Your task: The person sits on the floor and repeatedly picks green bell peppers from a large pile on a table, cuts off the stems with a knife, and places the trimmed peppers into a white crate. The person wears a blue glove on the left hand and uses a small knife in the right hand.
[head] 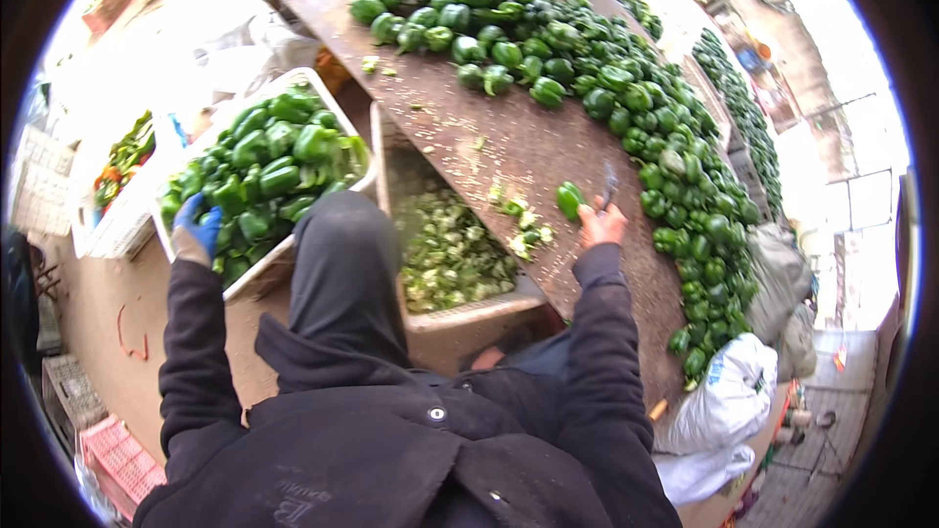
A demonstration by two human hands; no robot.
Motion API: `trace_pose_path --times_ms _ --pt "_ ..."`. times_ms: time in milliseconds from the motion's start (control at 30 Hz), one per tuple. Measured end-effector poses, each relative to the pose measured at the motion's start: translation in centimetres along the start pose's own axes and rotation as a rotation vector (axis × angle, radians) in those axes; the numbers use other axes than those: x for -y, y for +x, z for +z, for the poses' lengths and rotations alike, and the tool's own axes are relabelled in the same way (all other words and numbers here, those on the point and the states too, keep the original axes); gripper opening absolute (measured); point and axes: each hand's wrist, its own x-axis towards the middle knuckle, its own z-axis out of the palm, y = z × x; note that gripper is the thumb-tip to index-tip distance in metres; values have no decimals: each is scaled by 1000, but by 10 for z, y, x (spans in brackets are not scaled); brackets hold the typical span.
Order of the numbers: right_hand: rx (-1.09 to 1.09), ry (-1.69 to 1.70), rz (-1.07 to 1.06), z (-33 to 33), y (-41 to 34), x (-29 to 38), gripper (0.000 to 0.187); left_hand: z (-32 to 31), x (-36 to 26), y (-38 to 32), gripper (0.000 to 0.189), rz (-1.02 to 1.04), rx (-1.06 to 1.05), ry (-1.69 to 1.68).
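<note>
My left hand [196, 229], in a blue glove, is over the near left side of a white plastic crate [370, 180] heaped with green bell peppers [279, 177]. Its fingers are apart, and no pepper shows between them. My bare right hand [603, 226] grips a small knife [610, 182] above the brown table [587, 275], blade pointing away from me. A single green pepper [569, 200] lies against its fingers on the left. Left of that hand, cut pepper cores [530, 227] and seeds are scattered on the tabletop.
Whole green peppers [645, 117] are piled along the table's far side. A second crate [469, 317] with pepper cores and scraps sits beside my knee, partly under the table edge. White sacks [730, 392] stand at right, a pink crate [121, 458] at lower left.
</note>
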Motion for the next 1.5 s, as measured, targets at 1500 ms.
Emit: trace_pose_path --times_ms 1500 --pt "473 54 -394 9 -228 235 45 -47 6 72 59 -143 557 138"
